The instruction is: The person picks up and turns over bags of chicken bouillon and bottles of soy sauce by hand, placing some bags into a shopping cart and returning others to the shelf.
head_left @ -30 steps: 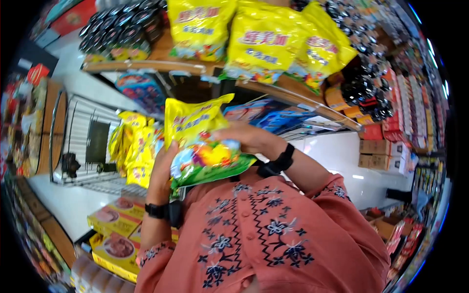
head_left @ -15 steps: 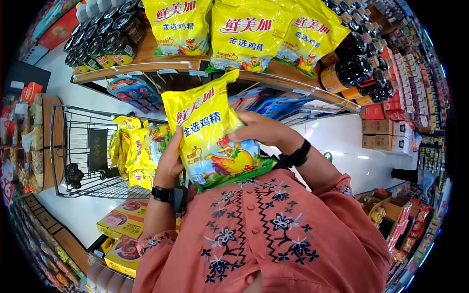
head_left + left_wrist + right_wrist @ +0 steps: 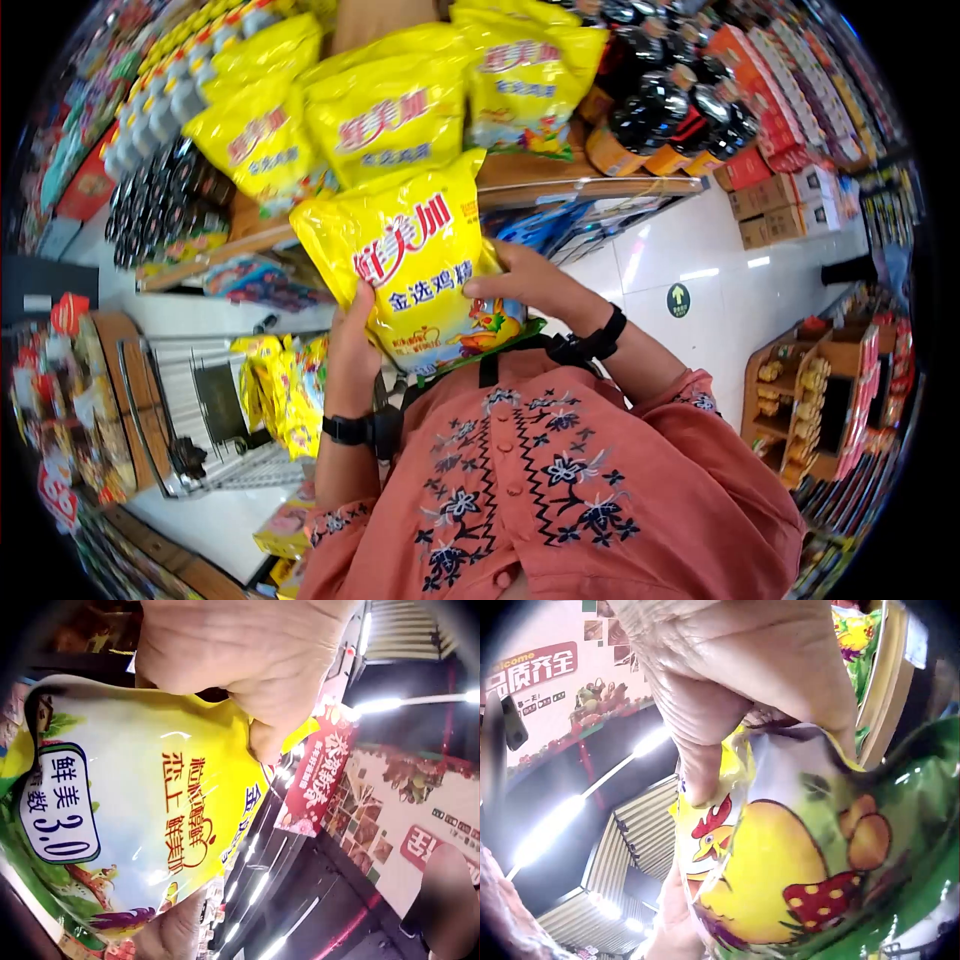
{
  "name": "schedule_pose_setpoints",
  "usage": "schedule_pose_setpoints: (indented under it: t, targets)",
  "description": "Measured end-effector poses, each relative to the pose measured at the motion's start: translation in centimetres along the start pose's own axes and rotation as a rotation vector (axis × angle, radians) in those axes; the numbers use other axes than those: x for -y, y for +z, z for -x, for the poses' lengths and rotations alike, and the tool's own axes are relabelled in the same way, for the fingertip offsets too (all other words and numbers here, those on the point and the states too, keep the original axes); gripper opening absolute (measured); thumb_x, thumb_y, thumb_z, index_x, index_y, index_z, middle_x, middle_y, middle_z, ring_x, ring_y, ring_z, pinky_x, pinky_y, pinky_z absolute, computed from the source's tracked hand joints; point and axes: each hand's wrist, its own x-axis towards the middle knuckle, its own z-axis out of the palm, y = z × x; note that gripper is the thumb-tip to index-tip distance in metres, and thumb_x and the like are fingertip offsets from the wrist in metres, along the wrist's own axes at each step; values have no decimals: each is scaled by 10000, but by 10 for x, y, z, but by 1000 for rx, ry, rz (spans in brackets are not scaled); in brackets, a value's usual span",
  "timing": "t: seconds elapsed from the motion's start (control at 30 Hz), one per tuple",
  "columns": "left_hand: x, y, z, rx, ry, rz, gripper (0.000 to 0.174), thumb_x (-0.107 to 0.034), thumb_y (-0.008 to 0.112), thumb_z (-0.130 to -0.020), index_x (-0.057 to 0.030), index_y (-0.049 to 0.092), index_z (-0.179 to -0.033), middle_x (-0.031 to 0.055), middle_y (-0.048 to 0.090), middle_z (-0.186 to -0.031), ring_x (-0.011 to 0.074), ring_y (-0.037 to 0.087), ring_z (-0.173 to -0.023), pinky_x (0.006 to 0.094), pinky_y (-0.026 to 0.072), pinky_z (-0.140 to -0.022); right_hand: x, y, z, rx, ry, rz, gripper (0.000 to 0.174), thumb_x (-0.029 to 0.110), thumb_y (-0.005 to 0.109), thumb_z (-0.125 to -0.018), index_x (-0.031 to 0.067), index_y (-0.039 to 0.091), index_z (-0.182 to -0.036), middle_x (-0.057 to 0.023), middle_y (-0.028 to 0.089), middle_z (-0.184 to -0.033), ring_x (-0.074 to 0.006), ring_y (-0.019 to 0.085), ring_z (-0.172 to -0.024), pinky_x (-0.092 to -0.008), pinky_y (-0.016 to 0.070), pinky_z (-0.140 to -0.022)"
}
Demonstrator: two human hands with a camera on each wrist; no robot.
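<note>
A plump yellow bag of chicken bouillon, with red and blue lettering and a hen picture, is held in front of the chest. My left hand grips its left edge, thumb on the printed front. At the right side my right hand pinches it, the thumb pressing into the front. In the left wrist view the left thumb lies on the yellow film. In the right wrist view the right thumb dents the film above the printed hen. Fingers behind the bag are hidden.
Similar yellow bags stand on a wooden shelf ahead, between dark jars and dark bottles. A shopping cart at left carries more yellow bags. Yellow boxes sit low beside me; a snack rack stands right.
Both hands keep hold of the bag while it comes up in view, its front turning more toward the head camera. The shelf shifts left and the cart lower as the view turns.
</note>
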Motion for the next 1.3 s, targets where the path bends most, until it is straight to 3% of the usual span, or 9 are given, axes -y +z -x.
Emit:
schedule_pose_setpoints:
  t: [0.27, 0.3, 0.4, 0.6, 0.77, 0.9, 1.0, 1.2, 1.3]
  targets:
    - [26, 73, -98, 117, 28, -105, 415, -235, 590, -1042, 12, 548, -1373, 66, 626, -1318, 160, 591, -1163, 343, 462, -1011, 7, -88, 26, -214, -120, -115, 512, 269, 743, -923, -3, 573, -1322, -54, 682, -1180, -127, 630, -1035, -293, 501, -931]
    - [24, 86, -112, 126, 57, -143, 448, -247, 607, -1031, 21, 532, -1382, 73, 616, -1326, 155, 585, -1151, 340, 461, -1005, 12, -101, 25, -254, -182, -62, 469, 220, 736, -924, -7, 569, -1299, -81, 695, -1152, -136, 664, -968, -287, 543, -838]
    - [4, 138, -142, 157, 109, -237, 426, -237, 584, -1040, 7, 536, -1386, 65, 614, -1321, 158, 554, -1193, 334, 418, -1051, 17, -144, 10, -402, -384, 16, 454, 197, 721, -934, -21, 559, -1297, -77, 694, -1144, -133, 653, -997, -295, 533, -875]
    - [6, 185, -208, 187, 270, -290, 436, -241, 604, -1034, -6, 536, -1395, 42, 617, -1332, 138, 549, -1193, 306, 402, -1059, 29, -209, -28, -521, -467, 128, 482, 189, 683, -957, -24, 516, -1355, -69, 672, -1201, -126, 604, -1063, -294, 489, -953]
    - [37, 177, -243, 132, 253, -214, 435, -229, 639, -1014, -1, 548, -1372, 52, 646, -1281, 124, 582, -1139, 282, 448, -996, 0, -239, -64, -535, -444, 86, 491, 198, 705, -919, -7, 542, -1336, -162, 656, -1239, -268, 619, -1149, -352, 469, -1002]
    - [56, 163, -250, 4, 238, -359, 469, -245, 633, -1009, 2, 527, -1394, 74, 634, -1295, 160, 570, -1167, 306, 429, -1023, -8, -241, -67, -603, -508, 593, 573, 268, 722, -859, -23, 537, -1317, -225, 573, -1213, -399, 560, -1125, -427, 441, -1003]
    - [53, 171, -242, -57, 255, -410, 543, -285, 620, -1009, 16, 466, -1434, 110, 600, -1325, 204, 549, -1198, 330, 411, -1046, -11, -235, -66, -696, -465, 620, 471, 245, 719, -865, -6, 578, -1238, -207, 582, -1163, -364, 586, -1103, -417, 460, -971]
    - [45, 186, -220, -130, 377, -453, 547, -299, 591, -1030, 44, 434, -1426, 159, 532, -1377, 232, 492, -1238, 354, 373, -1081, -10, -233, -54, -710, -418, 509, 516, 205, 686, -916, -29, 490, -1333, -203, 607, -1262, -271, 598, -1173, -371, 453, -1008]
    - [26, 215, -206, -92, 602, -613, 509, -230, 578, -1032, 45, 429, -1434, 159, 495, -1439, 264, 466, -1313, 383, 343, -1126, -9, -233, -53, -698, -500, 455, 470, 151, 647, -945, -29, 475, -1344, -182, 614, -1263, -238, 592, -1169, -357, 445, -1018]
